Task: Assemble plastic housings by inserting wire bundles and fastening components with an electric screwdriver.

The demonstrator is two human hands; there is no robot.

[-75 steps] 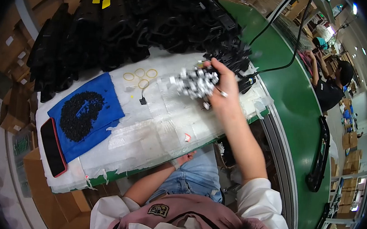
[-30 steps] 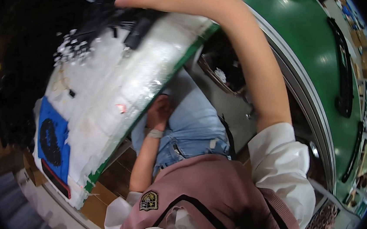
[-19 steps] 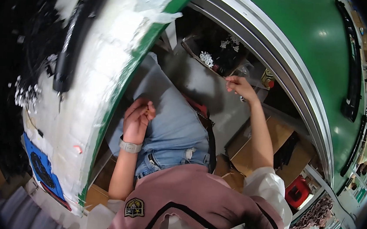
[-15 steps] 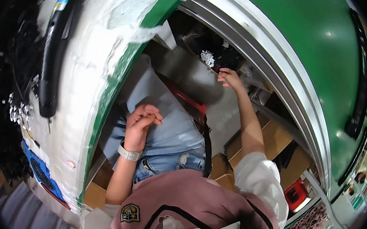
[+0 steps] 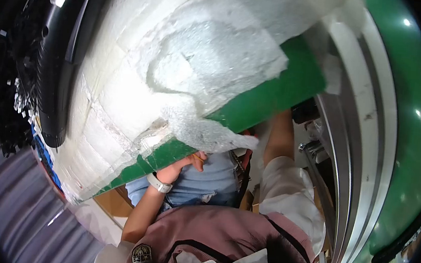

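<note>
Left fingers [image 5: 197, 164] half-curl beside the table edge [image 5: 164, 155] hiding right fingers; both grips unclear.

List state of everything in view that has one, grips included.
Left grip: fingers bent, at the edge of the green table
Yellow band: against the left fingers
Right grip: hidden by the table
White covering: torn, overhanging the table
Black tool: lying down, unheld
Wristwatch: strapped on
Jeans: ripped

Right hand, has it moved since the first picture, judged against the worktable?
Yes, downward: it was above the white-covered worktable; now the right forearm reaches under its green edge, which hides the hand.
</note>
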